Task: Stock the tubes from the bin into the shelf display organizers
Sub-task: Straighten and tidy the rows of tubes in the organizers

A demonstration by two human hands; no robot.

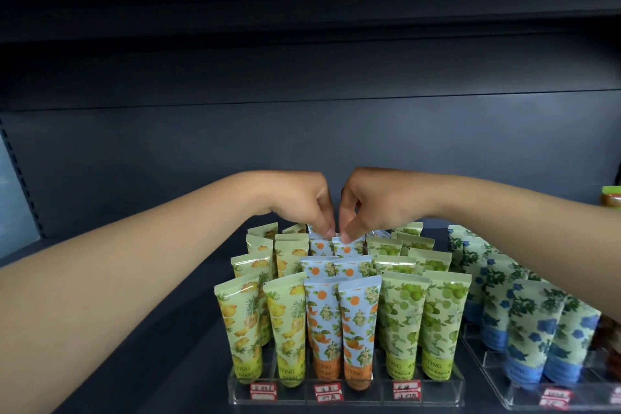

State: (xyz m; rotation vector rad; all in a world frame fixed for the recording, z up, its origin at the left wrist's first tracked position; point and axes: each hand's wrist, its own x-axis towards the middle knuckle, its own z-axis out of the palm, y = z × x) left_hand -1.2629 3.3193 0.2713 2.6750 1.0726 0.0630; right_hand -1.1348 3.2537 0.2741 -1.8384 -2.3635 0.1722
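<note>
A clear acrylic organizer [346,395] on the dark shelf holds rows of upright tubes: yellow pineapple tubes [242,323] on the left, blue orange-print tubes [358,329] in the middle, green lime tubes [403,323] on the right. Both hands reach over the back of the middle rows. My left hand [302,201] pinches the top edge of a back-row orange-print tube [318,245]. My right hand [373,201] pinches the crimped top of the neighbouring orange-print tube [349,248]. The bin is out of view.
A second clear organizer [524,403] at the right holds blue-flower tubes [527,329]. Red price labels [329,393] line the front edges. A green and orange package [611,200] stands at the far right. The dark shelf back panel [302,144] rises behind.
</note>
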